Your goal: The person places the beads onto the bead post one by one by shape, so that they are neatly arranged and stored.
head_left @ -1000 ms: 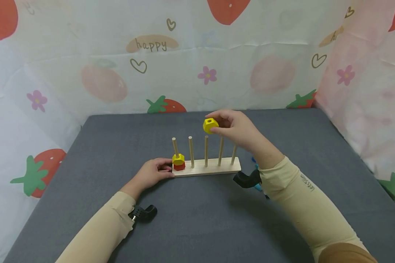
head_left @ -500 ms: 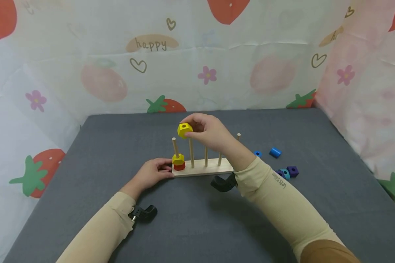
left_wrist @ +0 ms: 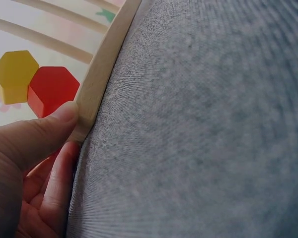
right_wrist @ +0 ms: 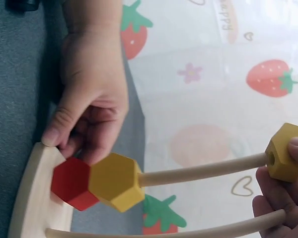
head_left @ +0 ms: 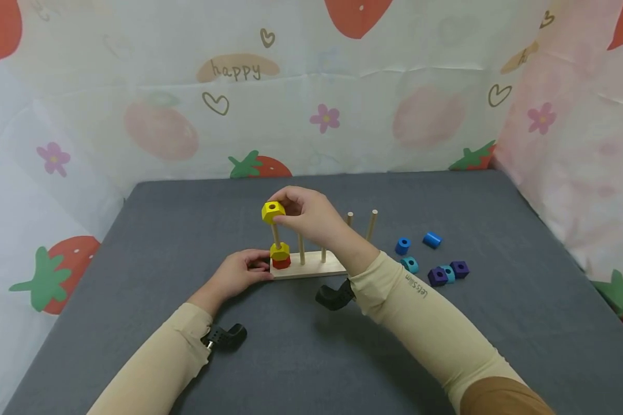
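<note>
A pale wooden peg stand [head_left: 311, 266] with several upright pegs sits mid-table. On its leftmost peg, a red hexagonal bead [head_left: 281, 263] lies at the bottom under a yellow one [head_left: 279, 251]. My left hand [head_left: 241, 269] grips the base's left end, thumb [left_wrist: 64, 113] on its edge beside the red bead. Between thumb and fingers, my right hand [head_left: 308, 216] pinches another yellow hexagonal bead [head_left: 272, 211] over that same peg. In the right wrist view, the peg's tip meets the hole of this held yellow bead [right_wrist: 285, 148].
Right of the stand lie loose beads: a standing blue cylinder [head_left: 402, 246], a blue one on its side [head_left: 432, 240], teal ones [head_left: 409, 264] and purple cubes [head_left: 438, 276]. The right forearm crosses in front of the base's right end. A patterned cloth hangs behind the table.
My right hand has carried the yellow bead leftward from the middle pegs and down onto the leftmost peg's tip. The loose beads at right have come into sight. My left hand stays put.
</note>
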`<state>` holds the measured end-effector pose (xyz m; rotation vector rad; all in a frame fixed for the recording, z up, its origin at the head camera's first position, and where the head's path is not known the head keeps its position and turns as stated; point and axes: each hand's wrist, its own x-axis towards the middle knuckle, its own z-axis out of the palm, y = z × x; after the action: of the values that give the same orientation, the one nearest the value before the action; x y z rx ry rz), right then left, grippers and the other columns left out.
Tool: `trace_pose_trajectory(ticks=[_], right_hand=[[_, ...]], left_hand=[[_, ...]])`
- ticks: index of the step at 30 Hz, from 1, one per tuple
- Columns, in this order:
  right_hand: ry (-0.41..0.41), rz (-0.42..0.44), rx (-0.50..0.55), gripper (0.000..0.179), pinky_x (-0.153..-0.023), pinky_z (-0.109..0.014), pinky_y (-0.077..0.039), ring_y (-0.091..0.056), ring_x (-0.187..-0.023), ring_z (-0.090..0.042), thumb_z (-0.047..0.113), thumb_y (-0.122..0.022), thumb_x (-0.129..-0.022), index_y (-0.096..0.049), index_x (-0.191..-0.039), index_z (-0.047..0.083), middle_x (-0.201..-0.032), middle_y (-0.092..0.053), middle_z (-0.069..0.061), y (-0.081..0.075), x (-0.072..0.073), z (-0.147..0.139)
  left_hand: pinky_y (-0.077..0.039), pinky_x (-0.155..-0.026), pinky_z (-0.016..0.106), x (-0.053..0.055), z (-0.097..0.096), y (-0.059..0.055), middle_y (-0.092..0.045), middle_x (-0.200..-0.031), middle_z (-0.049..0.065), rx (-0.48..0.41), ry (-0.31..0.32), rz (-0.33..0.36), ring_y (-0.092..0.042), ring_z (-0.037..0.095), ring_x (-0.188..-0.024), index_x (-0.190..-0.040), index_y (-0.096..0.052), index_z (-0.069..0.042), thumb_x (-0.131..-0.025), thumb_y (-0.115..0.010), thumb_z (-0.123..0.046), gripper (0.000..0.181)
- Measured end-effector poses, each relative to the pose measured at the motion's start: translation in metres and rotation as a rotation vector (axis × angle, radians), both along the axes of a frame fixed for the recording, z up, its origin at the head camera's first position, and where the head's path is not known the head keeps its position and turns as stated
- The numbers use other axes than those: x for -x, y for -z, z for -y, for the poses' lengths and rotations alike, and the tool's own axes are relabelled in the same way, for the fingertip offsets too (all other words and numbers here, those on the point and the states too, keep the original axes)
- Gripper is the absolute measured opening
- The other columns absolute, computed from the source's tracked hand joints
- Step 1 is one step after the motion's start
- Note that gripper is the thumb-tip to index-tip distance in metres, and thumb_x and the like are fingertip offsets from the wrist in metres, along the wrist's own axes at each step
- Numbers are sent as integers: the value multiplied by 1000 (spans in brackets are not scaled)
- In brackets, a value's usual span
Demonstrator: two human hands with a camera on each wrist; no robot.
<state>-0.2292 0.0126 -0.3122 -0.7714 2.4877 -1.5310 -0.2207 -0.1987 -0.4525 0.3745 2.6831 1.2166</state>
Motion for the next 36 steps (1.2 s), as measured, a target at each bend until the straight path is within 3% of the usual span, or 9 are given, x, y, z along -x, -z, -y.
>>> trace_pose_trajectory(ticks=[25,36], right_hand=[[79,20,-56,23,-79,-25,-48,-57,-86,-11,18,-65,-85,-60,-108,15,-98,-61,3,9,-2,10],[160,38,21,30,-79,-27,-50,-57,-87,-11,19,-67,-84,-53,-111,16,-100,-58,2,28,-8,13]], left_hand=[[-48,-86,38,0,1,1,-62,-108,2,-4,0,-3,-60,14,-94,-122,-59,-13,-77,-73,-29,50],[-48,-85,38,0,1,1,-63,-106,4,0,-8,-15,-61,15,-93,-121,-59,-11,-77,-74,-26,49]])
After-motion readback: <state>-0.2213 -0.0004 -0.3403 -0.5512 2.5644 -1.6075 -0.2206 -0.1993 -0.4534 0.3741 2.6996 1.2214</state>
